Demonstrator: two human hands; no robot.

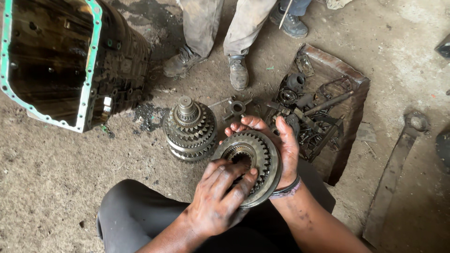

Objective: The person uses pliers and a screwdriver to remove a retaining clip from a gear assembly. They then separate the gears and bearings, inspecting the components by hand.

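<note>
The gear [251,164] is a round steel ring with teeth cut around its outer edge and a wide open bore, inside which a finer ring of small teeth shows. Its metal is dull grey-brown and oily, with brighter worn edges on the rim. It is tilted, face turned up toward the camera, off the ground above the lap. It sits just at 4 o'clock from the upright stacked gear cluster [190,129], close beside it.

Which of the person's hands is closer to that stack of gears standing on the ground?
Left. The left hand is just below-right of the gear stack; the right hand lies farther right, behind the held gear ring.
</note>
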